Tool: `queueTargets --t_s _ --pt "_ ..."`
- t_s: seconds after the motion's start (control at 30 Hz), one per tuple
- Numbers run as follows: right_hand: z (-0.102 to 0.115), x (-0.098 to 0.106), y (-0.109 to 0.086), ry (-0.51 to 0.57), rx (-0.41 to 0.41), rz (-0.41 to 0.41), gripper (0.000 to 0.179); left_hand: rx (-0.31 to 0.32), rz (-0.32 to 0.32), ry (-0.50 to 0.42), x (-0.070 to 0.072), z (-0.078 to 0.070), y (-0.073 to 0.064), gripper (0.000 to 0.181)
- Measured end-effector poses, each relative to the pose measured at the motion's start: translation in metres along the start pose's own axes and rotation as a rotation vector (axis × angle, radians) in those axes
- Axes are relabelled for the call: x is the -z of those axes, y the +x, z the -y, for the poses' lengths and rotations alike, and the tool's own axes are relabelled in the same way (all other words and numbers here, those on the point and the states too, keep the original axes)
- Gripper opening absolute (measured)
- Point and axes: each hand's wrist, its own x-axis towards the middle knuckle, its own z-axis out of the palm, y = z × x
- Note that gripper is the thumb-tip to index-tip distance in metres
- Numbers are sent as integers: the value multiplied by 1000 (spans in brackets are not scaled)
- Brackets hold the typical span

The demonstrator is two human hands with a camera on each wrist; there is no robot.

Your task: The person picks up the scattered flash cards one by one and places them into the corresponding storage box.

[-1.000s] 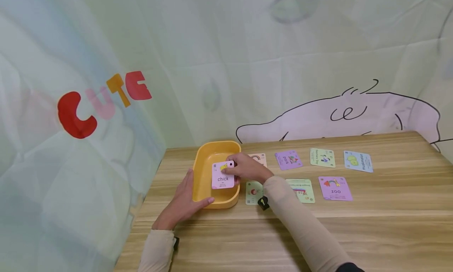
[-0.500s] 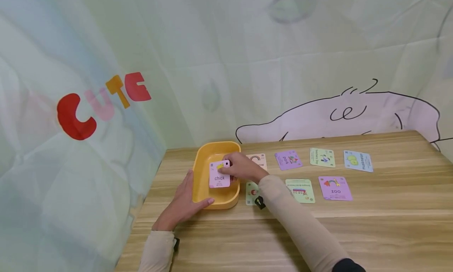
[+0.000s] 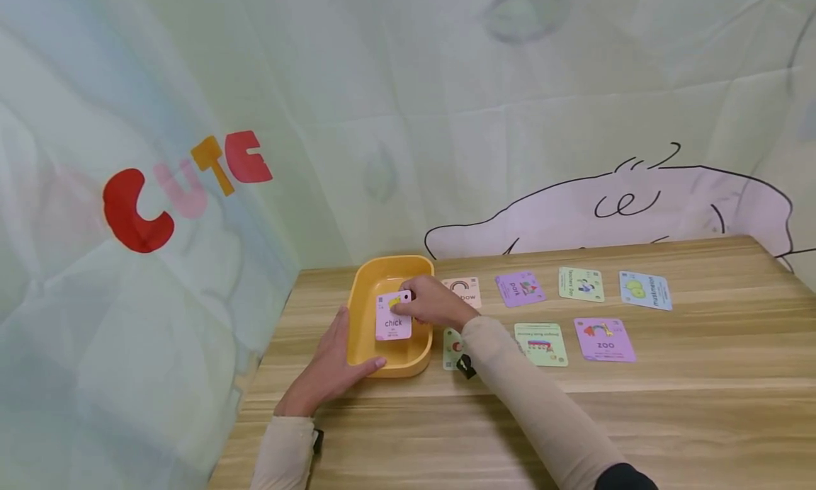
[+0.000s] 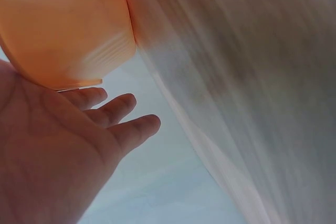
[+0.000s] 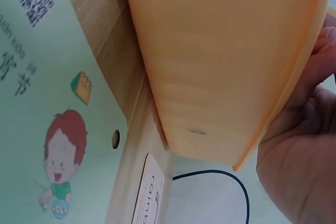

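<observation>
My right hand (image 3: 440, 302) pinches a pink flashcard (image 3: 392, 327) marked "chick" between thumb and fingers, over the yellow tray (image 3: 392, 265). Its face, with a yellow chick partly under the thumb, points up toward the head camera. My left hand (image 3: 326, 366) rests against the tray's left side, thumb lying across the near rim. From the left wrist, several straight fingers (image 4: 134, 132) show beside the tray's outer wall (image 4: 68, 30). In the right wrist view, the tray's wall (image 5: 220, 66) hides the card, and part of the right hand (image 5: 307, 156) appears beyond the rim.
Right of the tray, flashcards lie in two rows on the wooden table (image 3: 701, 405): rainbow (image 3: 468, 292), park (image 3: 520, 288), Teachers' Day (image 3: 581, 285), muskmelon (image 3: 645, 290), a green card (image 3: 451, 352) partly under my right arm, a boat card (image 3: 542, 345) and zoo (image 3: 604, 340).
My right hand has moved slightly left with the chick card, bringing it farther over the tray. The left hand and the cards on the table have stayed put.
</observation>
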Motion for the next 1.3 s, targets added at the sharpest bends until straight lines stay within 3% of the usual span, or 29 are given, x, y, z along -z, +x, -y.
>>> queueTargets --t_s 0.67,1.3 --pt "3 0 0 -10 -10 22 16 7 2 -14 -1 3 0 121" --pt "6 0 2 -87 -66 38 18 -10 -6 -14 0 1 0 120"
